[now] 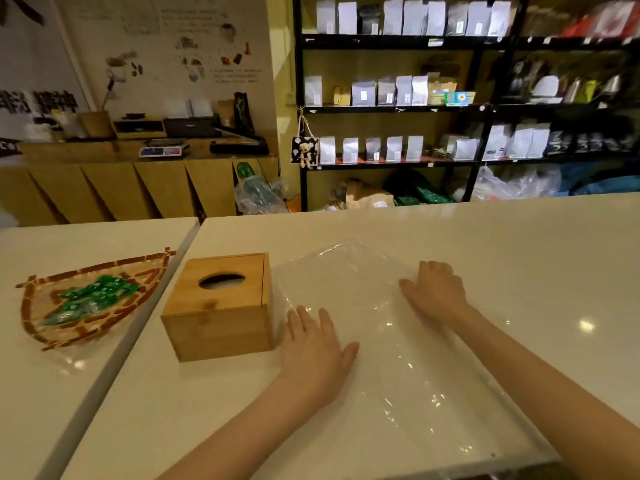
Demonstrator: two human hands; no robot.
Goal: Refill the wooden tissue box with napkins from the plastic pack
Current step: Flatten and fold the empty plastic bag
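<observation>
Clear plastic is what both my hands lie on: the plastic pack point(374, 327) is spread flat on the white counter point(519, 244), its long axis running from near me away toward the far edge, slanting a little left. I cannot make out napkins through the film; it reads as white on white. My left hand point(317, 351) rests palm down at the pack's left edge, fingers spread and gripping nothing. My right hand point(436, 292) lies flat farther up the pack, fingers extended, likewise holding nothing.

The wooden tissue box point(221, 306) stands upright just beside the pack's left edge, to the left of my left hand, near its fingertips but not touching as far as I can tell. Its lid is on, the oval slot facing up. So the left hand is much the nearer one to the box, and I judge it should handle the lid while the right steadies the pack. A woven tray point(34, 327) of green packets sits well apart, on the next counter.
</observation>
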